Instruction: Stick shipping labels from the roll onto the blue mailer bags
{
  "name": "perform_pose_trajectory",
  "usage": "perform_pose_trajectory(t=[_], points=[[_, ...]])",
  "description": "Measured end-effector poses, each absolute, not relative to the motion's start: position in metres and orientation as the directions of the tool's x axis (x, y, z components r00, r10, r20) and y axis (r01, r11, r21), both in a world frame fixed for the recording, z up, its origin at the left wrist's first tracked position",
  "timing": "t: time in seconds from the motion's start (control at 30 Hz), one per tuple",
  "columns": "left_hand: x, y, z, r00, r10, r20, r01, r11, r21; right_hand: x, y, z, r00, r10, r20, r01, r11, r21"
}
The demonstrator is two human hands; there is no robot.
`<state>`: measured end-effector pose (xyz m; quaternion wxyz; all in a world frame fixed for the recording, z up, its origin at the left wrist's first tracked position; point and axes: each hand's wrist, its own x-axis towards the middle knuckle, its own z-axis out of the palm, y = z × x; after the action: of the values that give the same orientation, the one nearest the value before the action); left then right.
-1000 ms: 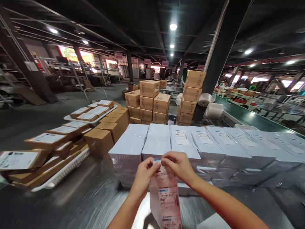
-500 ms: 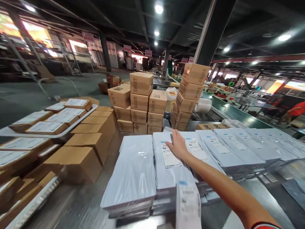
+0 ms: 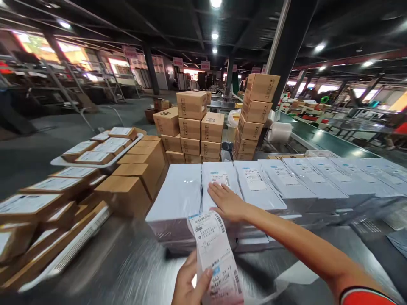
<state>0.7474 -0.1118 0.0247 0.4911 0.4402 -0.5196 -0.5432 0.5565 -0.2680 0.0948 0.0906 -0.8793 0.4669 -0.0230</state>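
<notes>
My left hand (image 3: 190,277) pinches a strip of printed shipping labels (image 3: 213,248) low in front, thumb on top, the strip's upper end rising toward the stacks. My right hand (image 3: 227,202) lies flat, fingers stretched out, on a label on the second stack of white plastic-wrapped packages (image 3: 206,207), covering the label's lower part. To its left is a white stack (image 3: 178,190) with no label showing on top. On the right, a labelled stack (image 3: 259,186) stands beside it, followed by several more labelled stacks (image 3: 321,176) in a row.
Brown cartons stand in piles (image 3: 190,129) behind the stacks, with a taller column (image 3: 254,112) to their right. Plain brown boxes (image 3: 127,186) and trays of labelled boxes (image 3: 95,156) are at left. A green conveyor (image 3: 330,142) runs back right, near a plastic-film roll (image 3: 280,132).
My left hand has come into view with the label strip, which has shifted left and up. My right hand has moved down the package, over its label. The view has turned slightly left.
</notes>
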Motion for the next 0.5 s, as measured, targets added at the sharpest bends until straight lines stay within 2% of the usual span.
perform_pose_trajectory(t=[0.07, 0.1, 0.17, 0.23, 0.3, 0.37, 0.43, 0.5], points=[[0.755, -0.102, 0.027, -0.213, -0.974, 0.071, 0.034, 0.065, 0.997, 0.551, -0.239, 0.096, 0.614, -0.789, 0.009, -0.741, -0.581, -0.338], [0.758, -0.096, 0.029, -0.259, -0.961, 0.097, 0.015, 0.097, 0.995, 0.550, -0.228, 0.098, 0.583, -0.812, 0.038, -0.703, -0.527, -0.477], [0.760, -0.083, 0.035, -0.325, -0.934, 0.146, -0.009, 0.157, 0.987, 0.552, -0.212, 0.107, 0.487, -0.873, 0.030, -0.528, -0.321, -0.786], [0.760, -0.071, 0.039, -0.354, -0.918, 0.179, -0.014, 0.196, 0.980, 0.561, -0.198, 0.118, 0.466, -0.885, -0.016, -0.289, -0.135, -0.948], [0.758, -0.060, 0.039, -0.367, -0.913, 0.177, -0.026, 0.201, 0.979, 0.573, -0.183, 0.127, 0.477, -0.879, -0.003, -0.154, -0.080, -0.985], [0.761, -0.054, 0.036, -0.348, -0.927, 0.142, -0.050, 0.170, 0.984, 0.585, -0.167, 0.135, 0.427, -0.903, 0.049, -0.108, -0.105, -0.989], [0.767, -0.057, 0.034, -0.263, -0.961, 0.083, -0.024, 0.093, 0.995, 0.597, -0.151, 0.140, 0.363, -0.928, 0.087, -0.109, -0.135, -0.985], [0.777, -0.069, 0.039, -0.104, -0.993, 0.062, 0.074, 0.055, 0.996, 0.609, -0.139, 0.143, 0.356, -0.929, 0.104, -0.148, -0.166, -0.975]])
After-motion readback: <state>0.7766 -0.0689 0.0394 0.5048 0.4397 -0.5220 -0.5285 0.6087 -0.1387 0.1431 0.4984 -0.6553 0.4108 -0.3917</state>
